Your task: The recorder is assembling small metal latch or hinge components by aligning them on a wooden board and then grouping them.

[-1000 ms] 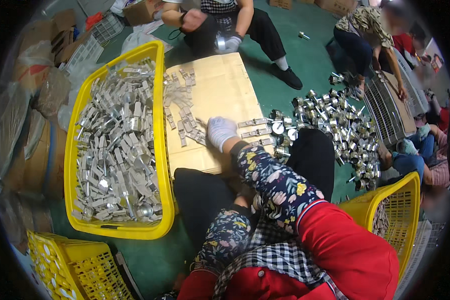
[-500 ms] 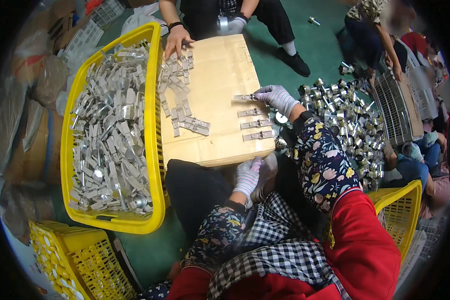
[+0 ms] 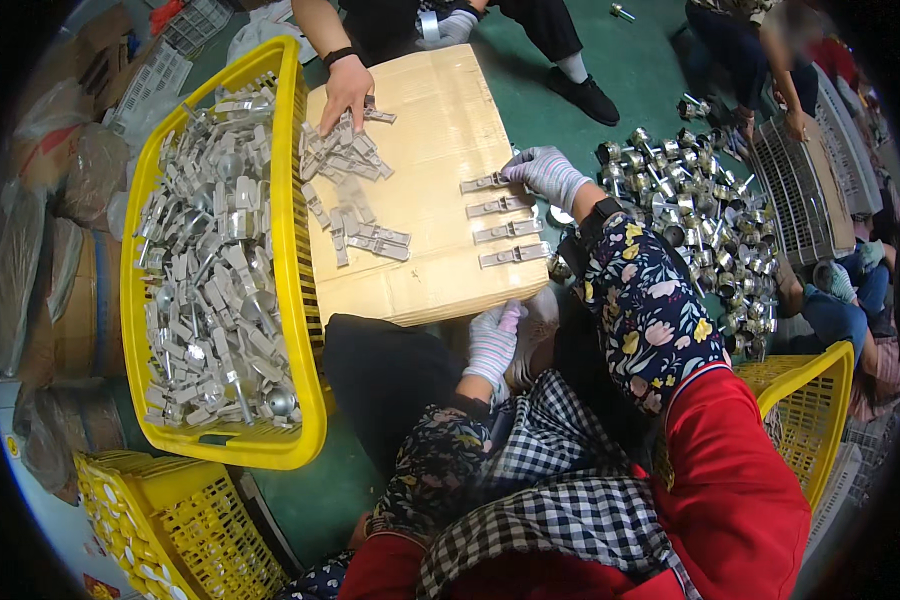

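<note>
right hand (image 3: 545,172) (gloved) pinches top metal bracket (image 3: 482,184) of a four-piece row on cardboard sheet (image 3: 440,120) | left hand (image 3: 495,338) loosely curled, empty, below sheet's near edge | yellow crate (image 3: 300,250) left

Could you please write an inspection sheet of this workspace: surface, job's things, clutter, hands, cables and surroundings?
Surface: cardboard sheet lying on a green floor.
Job's things: four flat metal brackets in a row near the sheet's right edge; a loose pile of brackets at its left.
Clutter: yellow crate full of metal parts; heap of round metal fittings on the floor.
Hands: right hand, gloved, touches the top bracket of the row; left hand, gloved, rests below the sheet's near edge, holding nothing visible.
Cables: nothing seen.
Surroundings: another person's bare hand on the pile; empty yellow baskets nearby.
</note>
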A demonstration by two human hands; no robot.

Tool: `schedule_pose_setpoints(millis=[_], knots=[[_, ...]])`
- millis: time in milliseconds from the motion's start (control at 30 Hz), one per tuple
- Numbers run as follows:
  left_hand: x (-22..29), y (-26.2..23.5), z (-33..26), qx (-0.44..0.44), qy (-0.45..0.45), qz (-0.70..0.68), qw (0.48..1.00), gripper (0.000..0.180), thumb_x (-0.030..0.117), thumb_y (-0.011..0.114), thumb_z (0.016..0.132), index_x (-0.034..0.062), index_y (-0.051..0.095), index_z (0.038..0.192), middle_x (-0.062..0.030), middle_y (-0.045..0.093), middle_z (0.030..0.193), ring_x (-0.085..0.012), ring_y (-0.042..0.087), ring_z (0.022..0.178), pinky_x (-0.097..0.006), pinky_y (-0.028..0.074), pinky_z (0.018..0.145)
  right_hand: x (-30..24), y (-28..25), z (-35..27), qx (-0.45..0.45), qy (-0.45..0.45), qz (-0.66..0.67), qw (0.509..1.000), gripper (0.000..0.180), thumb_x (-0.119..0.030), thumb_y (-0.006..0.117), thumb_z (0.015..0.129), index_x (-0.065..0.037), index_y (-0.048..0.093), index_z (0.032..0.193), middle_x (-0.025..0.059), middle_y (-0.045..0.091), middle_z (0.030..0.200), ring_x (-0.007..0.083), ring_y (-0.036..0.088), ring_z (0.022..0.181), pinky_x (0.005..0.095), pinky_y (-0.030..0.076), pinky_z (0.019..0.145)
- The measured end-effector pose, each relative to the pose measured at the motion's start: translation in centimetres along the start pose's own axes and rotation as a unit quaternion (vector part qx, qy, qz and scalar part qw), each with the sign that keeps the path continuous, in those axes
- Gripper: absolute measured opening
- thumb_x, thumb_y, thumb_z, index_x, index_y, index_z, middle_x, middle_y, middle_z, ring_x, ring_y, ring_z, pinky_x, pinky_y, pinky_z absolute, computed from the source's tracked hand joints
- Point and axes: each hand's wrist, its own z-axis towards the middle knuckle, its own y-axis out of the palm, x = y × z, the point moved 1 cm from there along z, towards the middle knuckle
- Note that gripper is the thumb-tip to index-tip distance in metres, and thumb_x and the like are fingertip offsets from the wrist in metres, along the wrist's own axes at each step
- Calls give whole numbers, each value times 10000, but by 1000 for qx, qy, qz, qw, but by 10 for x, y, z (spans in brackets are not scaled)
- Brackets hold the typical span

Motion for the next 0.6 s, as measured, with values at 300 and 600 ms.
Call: schedule_pose_setpoints(millis=[300, 600], knots=[[-2, -2, -1, -21, -14, -7, 1000, 324, 276, 515, 920, 5, 660, 815, -54, 658, 805, -132, 577, 786, -275, 450, 787, -5, 2, -4, 1, 8, 15, 1000, 173, -136, 711, 730, 0, 669, 827, 40, 634, 704, 115, 550, 635, 269, 455, 613], [-1, 2, 0, -26, -28, -12, 999, 311, 266, 515, 919, 1, 664, 855, -54, 659, 792, -132, 577, 765, -269, 452, 772, 2, 1, 4, 2, 10, -2, 1000, 121, -92, 691, 745, 1, 656, 815, 46, 626, 681, 112, 556, 597, 271, 464, 591]])
